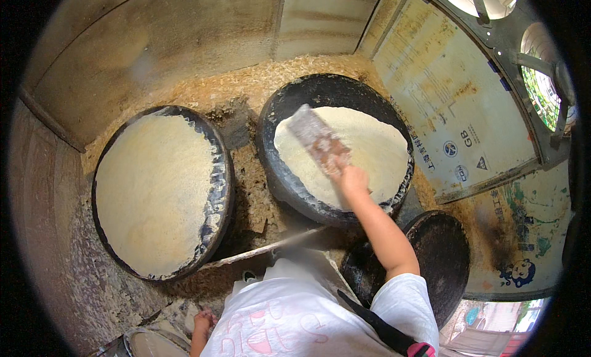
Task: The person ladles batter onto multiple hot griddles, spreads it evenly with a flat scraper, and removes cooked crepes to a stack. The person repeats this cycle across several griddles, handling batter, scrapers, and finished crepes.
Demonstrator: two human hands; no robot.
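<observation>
My right hand [354, 181] grips a flat scraper [319, 137] crusted with batter, over a thin pale sheet of batter [383, 140]. That sheet lies in a round black griddle [323, 90] at the upper right. At the left, a second round black griddle [229, 172] carries a larger pale sheet [152, 191] that covers most of its surface. My left hand [206, 318] is low at the picture's bottom, beside my white shirt, near a round container [154, 342] of pale batter. Whether it holds anything is unclear.
Dry crumbs and flakes [212, 85] cover the surface around the griddles. A dark round lid or pan [438, 264] leans at the lower right. Stained panels [461, 94] enclose the back and right, with fans [540, 80] at the upper right. A pale ledge [263, 250] runs before me.
</observation>
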